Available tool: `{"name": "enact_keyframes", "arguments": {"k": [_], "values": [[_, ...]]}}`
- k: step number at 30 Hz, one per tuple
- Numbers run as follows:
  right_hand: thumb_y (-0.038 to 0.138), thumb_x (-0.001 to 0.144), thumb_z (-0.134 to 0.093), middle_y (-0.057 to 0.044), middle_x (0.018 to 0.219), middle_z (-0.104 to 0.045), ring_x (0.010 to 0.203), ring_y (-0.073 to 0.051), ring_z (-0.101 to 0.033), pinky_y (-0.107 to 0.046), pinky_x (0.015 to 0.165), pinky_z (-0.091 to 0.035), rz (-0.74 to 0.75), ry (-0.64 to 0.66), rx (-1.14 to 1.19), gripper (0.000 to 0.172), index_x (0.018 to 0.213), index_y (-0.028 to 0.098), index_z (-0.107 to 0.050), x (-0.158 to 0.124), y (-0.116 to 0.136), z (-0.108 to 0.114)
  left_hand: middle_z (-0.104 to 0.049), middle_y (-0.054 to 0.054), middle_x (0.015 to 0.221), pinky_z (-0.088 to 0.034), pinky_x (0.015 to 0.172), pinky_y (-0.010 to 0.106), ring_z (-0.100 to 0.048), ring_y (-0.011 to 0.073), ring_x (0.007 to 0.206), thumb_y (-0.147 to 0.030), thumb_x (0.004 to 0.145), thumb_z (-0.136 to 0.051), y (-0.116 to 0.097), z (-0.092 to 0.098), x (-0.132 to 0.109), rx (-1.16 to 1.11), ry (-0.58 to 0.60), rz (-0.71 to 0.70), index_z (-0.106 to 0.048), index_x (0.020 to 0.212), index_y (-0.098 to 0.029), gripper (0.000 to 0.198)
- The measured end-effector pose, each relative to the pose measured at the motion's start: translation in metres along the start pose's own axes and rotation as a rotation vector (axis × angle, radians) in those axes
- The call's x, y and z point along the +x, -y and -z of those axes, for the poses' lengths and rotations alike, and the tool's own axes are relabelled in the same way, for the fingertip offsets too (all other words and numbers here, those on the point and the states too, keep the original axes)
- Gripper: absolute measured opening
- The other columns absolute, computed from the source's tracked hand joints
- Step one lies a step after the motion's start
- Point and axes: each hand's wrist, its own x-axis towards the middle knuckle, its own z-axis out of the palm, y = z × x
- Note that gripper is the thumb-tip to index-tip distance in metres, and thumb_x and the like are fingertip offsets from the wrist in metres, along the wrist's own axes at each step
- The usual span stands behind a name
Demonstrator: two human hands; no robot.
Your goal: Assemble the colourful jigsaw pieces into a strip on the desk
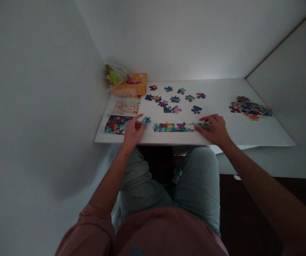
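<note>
A row of joined jigsaw pieces (174, 127) lies along the table's front edge. At its right end, my right hand (214, 128) grips the strip, thumb on the near side and fingers on the far side. A teal jigsaw piece (147, 121) sits just left of the strip, with a small gap between them. My left hand (134, 131) has this piece between thumb and fingers. Partly under that hand is a dark, colourful picture sheet (114, 124). Beyond the strip, several loose jigsaw pieces (174, 99) are spread out, picture side up.
To the right lies a heap of jigsaw pieces (249, 107). An orange box (142, 83) stands at the back left, with a clear plastic bag (113, 75) of pieces against it. Another printed sheet (126, 106) lies in front. White walls border the white table (262, 133).
</note>
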Motion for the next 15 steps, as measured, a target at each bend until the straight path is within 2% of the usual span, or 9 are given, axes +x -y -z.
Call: {"name": "enact_keyframes", "arguments": {"k": [4, 9, 15], "values": [[0.047, 0.078, -0.056, -0.012, 0.1, -0.053, 0.099, -0.034, -0.046, -0.05, 0.088, -0.035, -0.008, 0.004, 0.003, 0.031, 0.103, 0.029, -0.057, 0.0, 0.003, 0.002, -0.062, 0.003, 0.102, -0.043, 0.09, 0.035, -0.056, 0.019, 0.093, -0.037, 0.086, -0.038, -0.013, 0.0, -0.008, 0.204, 0.072, -0.06, -0.049, 0.125, -0.033, 0.041], [0.046, 0.077, -0.055, -0.012, 0.098, -0.054, 0.098, -0.033, -0.045, -0.05, 0.088, -0.033, -0.021, 0.023, 0.02, 0.032, 0.103, 0.029, -0.057, 0.0, 0.006, 0.004, -0.063, 0.002, 0.107, -0.033, 0.099, 0.038, -0.054, 0.0205, 0.101, -0.04, 0.088, -0.034, -0.028, -0.004, -0.013, 0.353, 0.098, 0.045, -0.048, 0.127, -0.033, 0.042], [0.048, 0.078, -0.053, -0.013, 0.097, -0.053, 0.099, -0.032, -0.043, -0.049, 0.091, -0.03, -0.011, 0.044, 0.009, 0.033, 0.104, 0.027, -0.057, -0.001, 0.007, 0.003, -0.062, 0.002, 0.111, -0.025, 0.103, 0.04, -0.05, 0.0227, 0.109, -0.047, 0.089, -0.031, -0.032, -0.008, -0.023, 0.395, 0.111, 0.097, -0.04, 0.134, -0.032, 0.048]]}}
